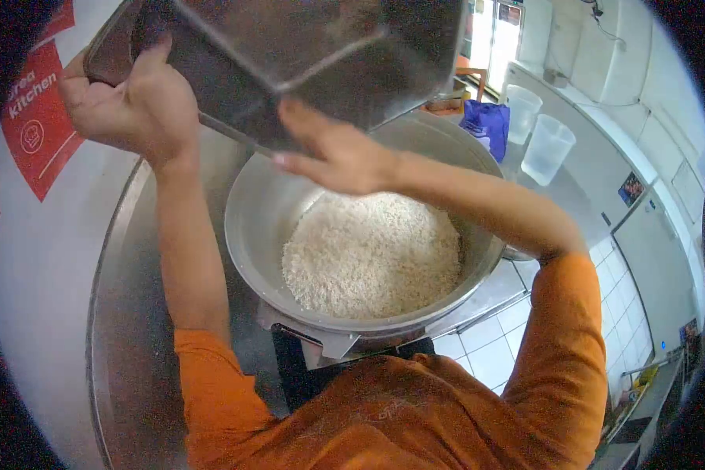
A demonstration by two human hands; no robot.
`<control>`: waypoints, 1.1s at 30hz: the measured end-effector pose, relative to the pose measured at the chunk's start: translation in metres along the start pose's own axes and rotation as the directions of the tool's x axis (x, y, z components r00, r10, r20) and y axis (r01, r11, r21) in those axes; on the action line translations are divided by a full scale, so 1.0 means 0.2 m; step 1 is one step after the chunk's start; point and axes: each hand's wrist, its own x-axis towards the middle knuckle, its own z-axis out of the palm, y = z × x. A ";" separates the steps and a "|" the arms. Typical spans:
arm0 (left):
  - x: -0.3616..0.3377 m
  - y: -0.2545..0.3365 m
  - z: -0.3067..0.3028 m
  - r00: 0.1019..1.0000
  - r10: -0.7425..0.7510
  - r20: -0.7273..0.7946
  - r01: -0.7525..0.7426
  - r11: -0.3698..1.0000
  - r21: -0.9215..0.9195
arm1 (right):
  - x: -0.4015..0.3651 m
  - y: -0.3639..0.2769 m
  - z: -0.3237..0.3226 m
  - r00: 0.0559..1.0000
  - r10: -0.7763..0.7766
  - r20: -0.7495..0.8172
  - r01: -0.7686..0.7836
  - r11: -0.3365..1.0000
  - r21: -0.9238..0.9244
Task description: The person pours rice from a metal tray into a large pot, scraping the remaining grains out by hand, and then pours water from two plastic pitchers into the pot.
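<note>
My left hand [137,106] grips the edge of a large rectangular metal container [321,35], which is tilted over the pot with its creased metal face toward me. My right hand [337,153], blurred by motion, is spread with its fingertips at the container's lower part; it grasps nothing. Below both hands stands a wide metal pot [249,235] with side handles. White, uncooked-looking rice [372,254] lies heaped on the bottom of the pot. The inside of the container is hidden from me.
A steel worktop [145,329] runs along the left under a wall with a red poster [45,129]. Behind the pot to the right are a purple bag [489,125] and two translucent plastic jugs [548,149]. White floor tiles [486,337] show at lower right.
</note>
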 end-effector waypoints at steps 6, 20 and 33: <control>0.04 0.01 -0.06 1.000 0.016 0.005 -0.017 0.972 0.236 | -0.13 -0.36 -0.20 -0.067 0.029 0.997 -0.314 0.948 -0.049; 0.17 0.03 -0.19 0.999 0.037 0.031 -0.040 0.994 0.104 | -0.17 0.05 -0.45 0.907 0.179 0.380 -0.147 0.983 -0.113; 0.27 -0.01 -0.51 0.989 0.002 0.149 -0.107 0.703 0.703 | -0.45 -0.21 -0.53 0.679 0.003 0.734 -0.101 0.991 0.089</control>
